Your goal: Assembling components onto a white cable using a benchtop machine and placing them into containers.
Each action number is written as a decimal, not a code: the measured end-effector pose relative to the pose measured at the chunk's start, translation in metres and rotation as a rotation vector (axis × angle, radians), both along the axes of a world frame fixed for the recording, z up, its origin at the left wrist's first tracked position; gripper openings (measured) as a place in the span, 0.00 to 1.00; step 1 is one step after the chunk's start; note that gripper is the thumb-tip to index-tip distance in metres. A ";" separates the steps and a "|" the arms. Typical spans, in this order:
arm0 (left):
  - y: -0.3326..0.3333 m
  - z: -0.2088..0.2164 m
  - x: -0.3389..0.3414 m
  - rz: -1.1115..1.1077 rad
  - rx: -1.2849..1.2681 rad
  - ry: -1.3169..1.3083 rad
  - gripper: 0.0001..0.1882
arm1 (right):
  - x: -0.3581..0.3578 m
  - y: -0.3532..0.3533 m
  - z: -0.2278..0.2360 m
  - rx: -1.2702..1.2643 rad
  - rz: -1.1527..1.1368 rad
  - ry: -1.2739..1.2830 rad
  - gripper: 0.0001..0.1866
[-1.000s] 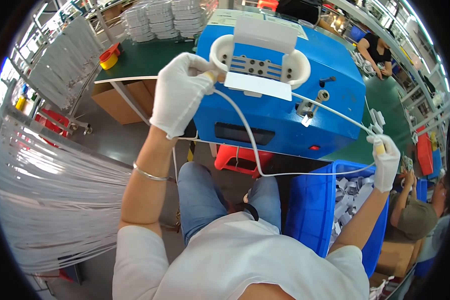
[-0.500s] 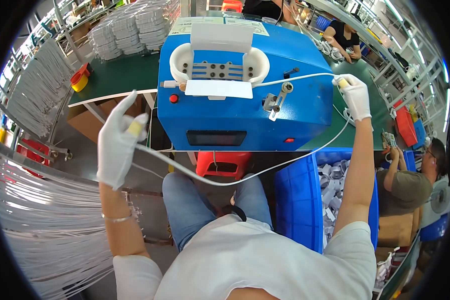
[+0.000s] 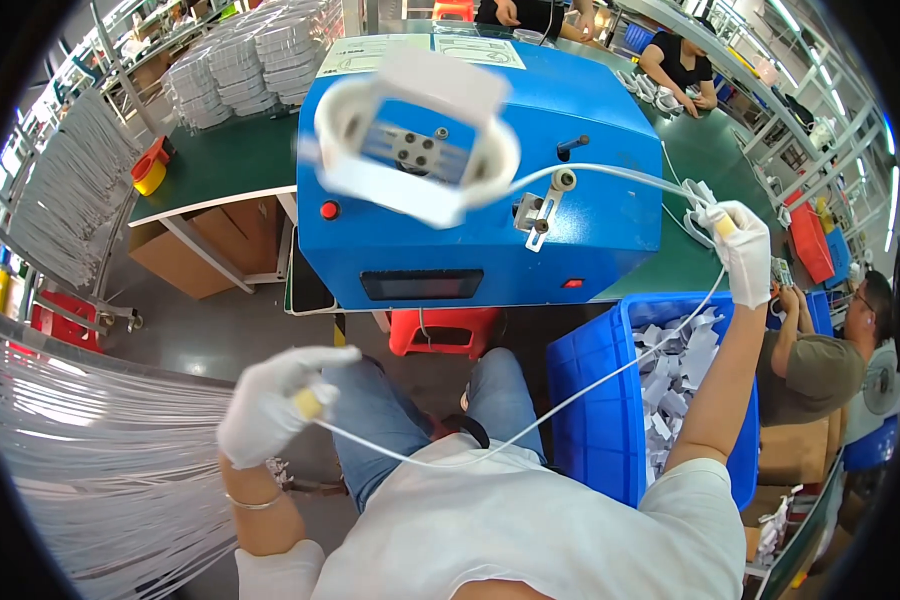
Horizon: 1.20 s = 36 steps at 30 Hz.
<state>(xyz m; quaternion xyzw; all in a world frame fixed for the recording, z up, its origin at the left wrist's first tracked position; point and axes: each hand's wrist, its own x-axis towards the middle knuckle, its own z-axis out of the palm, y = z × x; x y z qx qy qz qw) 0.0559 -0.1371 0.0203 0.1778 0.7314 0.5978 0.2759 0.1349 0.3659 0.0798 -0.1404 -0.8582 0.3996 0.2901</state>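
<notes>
A white cable (image 3: 602, 170) runs from the white winding head (image 3: 410, 190) of a blue machine (image 3: 390, 258) to my right hand (image 3: 745, 255). That gloved hand is closed around the cable at the machine's right. From there the cable sags over my lap to my left hand (image 3: 273, 408), which pinches it low at the left with the index finger stretched out. Both white gloves have yellow wraps on a finger. Motion blurs the head, whose two curved posts and white flaps sit askew; how the cable is wound there is hidden.
A blue bin (image 3: 595, 420) of white pieces stands at my right. White cables hang on a rack (image 3: 100, 440) at my left. Stacked clear trays (image 3: 240, 75) and a yellow-and-red tape dispenser (image 3: 150, 170) are on the green table (image 3: 232, 160). Other people sit nearby.
The winding head has turned askew and blurred. My left hand has dropped toward my lap with the cable, while my right hand has moved slightly down and right.
</notes>
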 end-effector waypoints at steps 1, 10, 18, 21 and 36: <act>0.004 -0.006 0.004 -0.108 0.027 0.018 0.18 | 0.006 -0.008 0.003 -0.126 -0.026 -0.044 0.10; 0.089 -0.068 0.025 -0.515 -0.074 -0.098 0.18 | 0.010 -0.025 -0.008 -0.153 0.027 -0.045 0.08; 0.108 -0.113 0.039 -0.507 0.058 -0.107 0.22 | -0.003 -0.081 -0.003 -0.478 0.310 -0.142 0.14; 0.105 -0.127 0.036 -0.486 -0.017 -0.049 0.23 | -0.012 -0.097 0.002 -0.547 0.311 -0.200 0.16; 0.122 -0.141 0.035 -0.550 -0.300 0.013 0.17 | -0.004 -0.103 -0.013 -0.640 0.321 -0.106 0.17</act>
